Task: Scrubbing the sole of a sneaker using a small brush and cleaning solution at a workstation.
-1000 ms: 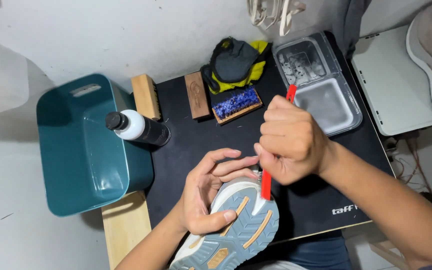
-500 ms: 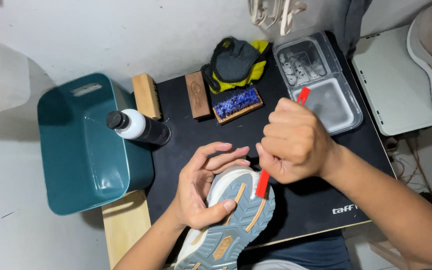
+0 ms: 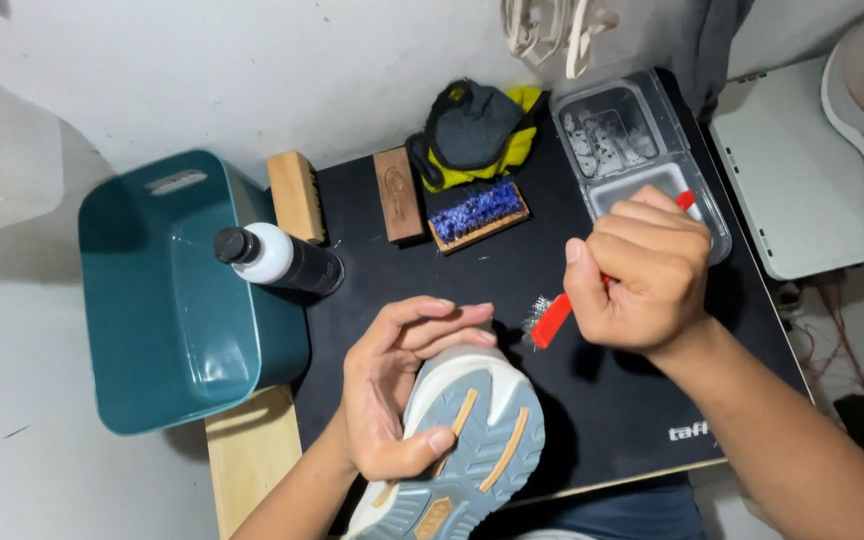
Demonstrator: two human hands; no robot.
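My left hand (image 3: 399,382) grips a shoe (image 3: 469,443) held sole-up, with a grey-blue sole, tan inlays and a white midsole. Fingers curl over its toe end and the thumb presses on the sole. My right hand (image 3: 642,272) is closed around a small red-handled brush (image 3: 552,320). Its bristled tip points left and sits just off the shoe's toe, near my left fingertips. Both hands are over a black mat (image 3: 612,410) on a wooden board.
A teal plastic tub (image 3: 167,300) stands left of the mat. A black bottle with a white neck (image 3: 277,258) lies beside it. At the back are two wooden brushes (image 3: 295,195), a blue-bristled brush (image 3: 476,212), a dark and yellow cloth (image 3: 477,130) and a clear lidded tray (image 3: 632,150).
My right hand has swung the red brush from upright against the shoe's side to nearly level, lifting its tip off the shoe. My left hand turned the shoe slightly.
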